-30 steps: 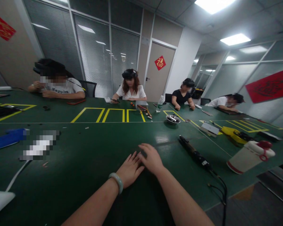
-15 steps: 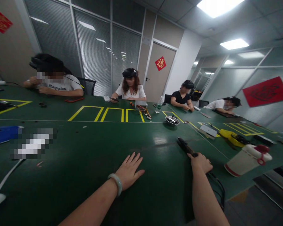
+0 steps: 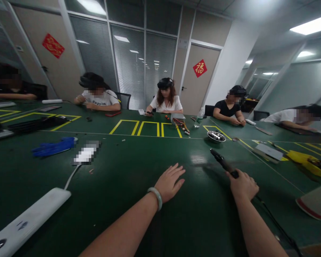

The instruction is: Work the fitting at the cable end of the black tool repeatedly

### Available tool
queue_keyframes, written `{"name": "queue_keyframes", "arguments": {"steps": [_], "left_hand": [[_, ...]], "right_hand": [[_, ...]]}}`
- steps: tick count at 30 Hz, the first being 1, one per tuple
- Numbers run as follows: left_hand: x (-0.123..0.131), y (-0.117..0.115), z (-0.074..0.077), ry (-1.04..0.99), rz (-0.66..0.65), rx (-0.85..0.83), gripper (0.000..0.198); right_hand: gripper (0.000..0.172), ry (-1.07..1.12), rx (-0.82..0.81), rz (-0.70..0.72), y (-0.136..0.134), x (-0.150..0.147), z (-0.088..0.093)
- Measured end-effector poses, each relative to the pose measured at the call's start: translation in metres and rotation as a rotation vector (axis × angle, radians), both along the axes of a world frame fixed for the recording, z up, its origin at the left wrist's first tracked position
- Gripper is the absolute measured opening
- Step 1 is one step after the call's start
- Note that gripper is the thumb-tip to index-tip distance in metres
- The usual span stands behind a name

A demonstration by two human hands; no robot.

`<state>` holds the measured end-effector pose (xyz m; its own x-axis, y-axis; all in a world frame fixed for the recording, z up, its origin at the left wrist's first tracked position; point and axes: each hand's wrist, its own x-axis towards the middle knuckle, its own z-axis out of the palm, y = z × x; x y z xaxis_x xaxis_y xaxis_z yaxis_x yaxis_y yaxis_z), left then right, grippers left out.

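I see the right hand (image 3: pixel 243 185) curled round a black corded tool (image 3: pixel 221 161); the left hand (image 3: pixel 168 184), empty, is palm-down, fingers outstretched, over the worktop (image 3: pixel 200 210).

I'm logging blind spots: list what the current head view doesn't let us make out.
Corded electric screwdriver: head view, grip covered by the right hand.
Cup: head view, upper part cut off by the right edge.
Metal bowl: head view, contents too small to identify.
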<state>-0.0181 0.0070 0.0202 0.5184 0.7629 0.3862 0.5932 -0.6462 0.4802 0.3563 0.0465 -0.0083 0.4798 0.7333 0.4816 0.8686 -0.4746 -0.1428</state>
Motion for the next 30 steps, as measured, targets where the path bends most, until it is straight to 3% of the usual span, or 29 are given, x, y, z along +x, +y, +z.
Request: {"name": "queue_keyframes", "arguments": {"steps": [10,16,20,23,27,30], "left_hand": [[0.000,-0.005,0.003,-0.102,0.002,0.209,0.040],[-0.002,-0.006,0.004,-0.098,0.024,0.211,0.041],[-0.002,-0.004,0.003,-0.085,0.045,0.192,0.042],[-0.003,-0.002,0.001,-0.077,0.068,0.170,0.041],[-0.002,-0.001,-0.001,-0.068,0.093,0.155,0.040],[0.000,0.000,-0.003,-0.067,0.100,0.140,0.039]], "right_hand": [[0.032,-0.031,-0.052,0.737,-0.033,-0.165,0.005],[0.024,0.062,-0.130,0.993,-0.033,-0.227,-0.004],[0.023,0.071,-0.209,1.019,-0.023,-0.241,-0.011],[0.034,0.107,-0.231,1.090,-0.019,-0.236,-0.004],[0.052,0.197,-0.286,1.193,-0.021,-0.202,0.028],[0.049,0.218,-0.340,1.074,-0.026,-0.160,0.054]]}}
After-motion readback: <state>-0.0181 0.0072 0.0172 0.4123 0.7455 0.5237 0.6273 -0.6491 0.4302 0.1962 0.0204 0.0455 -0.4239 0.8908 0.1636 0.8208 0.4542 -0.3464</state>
